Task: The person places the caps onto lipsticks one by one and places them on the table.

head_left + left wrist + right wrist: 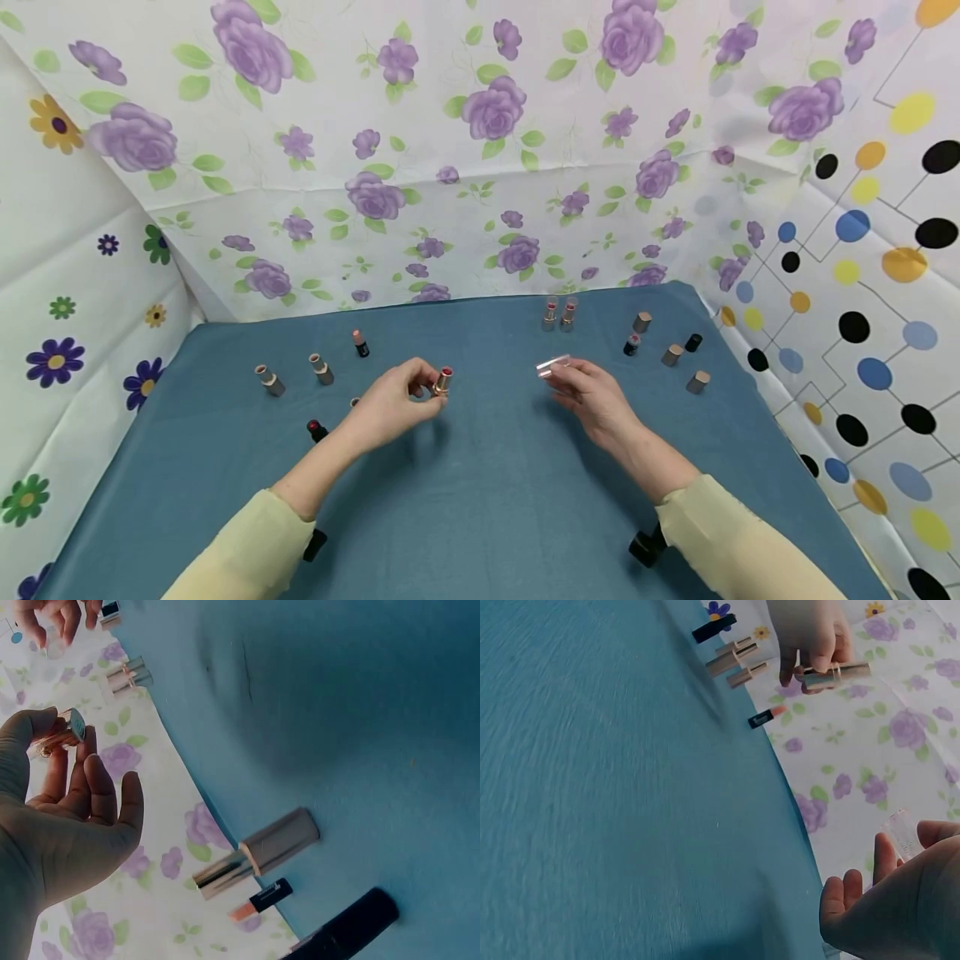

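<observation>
My left hand (393,402) pinches a gold lipstick (442,382) with its red tip showing, held above the middle of the blue cloth. In the left wrist view the base of that lipstick (69,731) sits between thumb and fingertips. To the right, apart from it, my right hand (596,402) pinches a clear lipstick cap (552,366) between thumb and fingers. The right wrist view shows the transparent cap (902,834) at the fingertips. Both hands are raised off the cloth.
Uncapped lipsticks (321,368) stand at the left, one black lipstick (317,430) close to the left forearm. Two clear-capped lipsticks (551,315) stand at the back. Several caps (697,382) stand right, near a small lipstick (632,344). Flowered cloth (375,196) hangs behind the table.
</observation>
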`<state>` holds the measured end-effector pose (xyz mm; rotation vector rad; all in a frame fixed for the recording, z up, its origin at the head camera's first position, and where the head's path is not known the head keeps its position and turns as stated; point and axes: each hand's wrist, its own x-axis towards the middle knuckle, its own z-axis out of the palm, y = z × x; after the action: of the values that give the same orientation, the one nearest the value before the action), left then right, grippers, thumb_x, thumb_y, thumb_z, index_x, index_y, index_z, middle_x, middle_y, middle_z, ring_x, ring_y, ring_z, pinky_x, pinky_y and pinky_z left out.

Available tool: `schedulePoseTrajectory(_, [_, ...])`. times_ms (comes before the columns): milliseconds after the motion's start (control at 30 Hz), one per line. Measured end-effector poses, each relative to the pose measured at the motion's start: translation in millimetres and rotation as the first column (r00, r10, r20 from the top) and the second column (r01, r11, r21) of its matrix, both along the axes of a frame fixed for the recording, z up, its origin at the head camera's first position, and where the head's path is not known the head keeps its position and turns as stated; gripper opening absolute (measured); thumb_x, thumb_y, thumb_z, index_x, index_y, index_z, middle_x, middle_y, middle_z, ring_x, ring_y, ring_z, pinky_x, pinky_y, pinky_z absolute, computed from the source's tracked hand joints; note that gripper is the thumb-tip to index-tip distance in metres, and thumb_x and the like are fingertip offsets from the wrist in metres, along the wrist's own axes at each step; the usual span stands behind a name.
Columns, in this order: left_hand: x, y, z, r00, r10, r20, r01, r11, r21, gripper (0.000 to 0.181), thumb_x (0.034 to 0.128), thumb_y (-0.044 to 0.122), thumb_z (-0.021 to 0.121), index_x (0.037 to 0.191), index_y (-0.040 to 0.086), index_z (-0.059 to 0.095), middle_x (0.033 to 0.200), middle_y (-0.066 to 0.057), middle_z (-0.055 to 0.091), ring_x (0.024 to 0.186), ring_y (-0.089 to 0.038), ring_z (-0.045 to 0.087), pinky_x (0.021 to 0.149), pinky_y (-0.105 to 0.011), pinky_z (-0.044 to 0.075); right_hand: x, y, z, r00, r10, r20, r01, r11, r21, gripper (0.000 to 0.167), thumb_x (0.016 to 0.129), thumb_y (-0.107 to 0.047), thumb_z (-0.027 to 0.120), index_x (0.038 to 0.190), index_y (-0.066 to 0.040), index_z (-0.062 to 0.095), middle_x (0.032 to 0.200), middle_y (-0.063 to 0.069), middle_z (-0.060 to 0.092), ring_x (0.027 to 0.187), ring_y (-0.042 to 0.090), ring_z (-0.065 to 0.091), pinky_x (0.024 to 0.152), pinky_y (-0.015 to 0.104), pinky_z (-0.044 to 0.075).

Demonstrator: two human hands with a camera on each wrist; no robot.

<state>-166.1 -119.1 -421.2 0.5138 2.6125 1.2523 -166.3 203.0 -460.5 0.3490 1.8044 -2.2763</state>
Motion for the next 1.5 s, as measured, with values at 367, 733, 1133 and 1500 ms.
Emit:
schedulePoseTrajectory(367, [13.0, 15.1, -7.9, 0.984, -0.017, -0.175, -0.005, 0.992, -0.128, 0.018, 0.0950, 0.026, 0.077, 0.112, 0.026, 0.074, 0.100, 0.011, 0.062, 0.098, -0.021, 0.058, 0.081, -0.039, 0.048, 1.6, -15, -0.4, 0.998, 0.041, -0.049, -0.041, 0.999, -0.004, 0.040, 0.098, -0.020, 0.071, 0.130, 0.000, 0.056, 0.117, 0.006, 0.065, 0.126, 0.032, 0.058, 0.112, 0.051, 0.041])
schedulePoseTrajectory(733, [13.3, 28.3, -7.4, 0.977, 0.033, -0.211, -0.065, 0.987, -0.147, 0.012, 0.0937, 0.028, 0.078, 0.105, 0.028, 0.074, 0.104, 0.009, 0.063, 0.096, -0.020, 0.057, 0.078, -0.038, 0.048, 7.9, -35, 1.3, 0.995, 0.085, -0.057, -0.087, 0.996, -0.021, 0.038, 0.096, -0.020, 0.074, 0.126, -0.002, 0.059, 0.117, 0.008, 0.064, 0.113, 0.021, 0.063, 0.111, 0.051, 0.042])
schedulePoseTrajectory(1133, [10.6, 38.0, -9.0, 0.974, 0.052, -0.219, -0.087, 0.984, -0.154, 0.010, 0.0943, 0.028, 0.077, 0.104, 0.027, 0.074, 0.104, 0.006, 0.064, 0.096, -0.019, 0.055, 0.077, -0.037, 0.047, 10.2, -53, -1.9, 0.997, 0.065, -0.043, -0.066, 0.997, -0.028, 0.034, 0.098, -0.022, 0.072, 0.122, -0.001, 0.061, 0.109, 0.007, 0.072, 0.117, 0.028, 0.064, 0.108, 0.051, 0.046])
schedulePoseTrajectory(1500, [9.4, 42.3, -11.8, 0.957, 0.041, -0.287, -0.100, 0.976, -0.193, 0.010, 0.0931, 0.026, 0.079, 0.103, 0.025, 0.076, 0.101, 0.006, 0.064, 0.093, -0.021, 0.057, 0.075, -0.036, 0.047, 14.7, -66, -4.3, 0.997, 0.068, -0.042, -0.069, 0.997, -0.027, 0.028, 0.096, -0.022, 0.075, 0.113, -0.003, 0.064, 0.107, 0.008, 0.071, 0.116, 0.031, 0.065, 0.107, 0.051, 0.047])
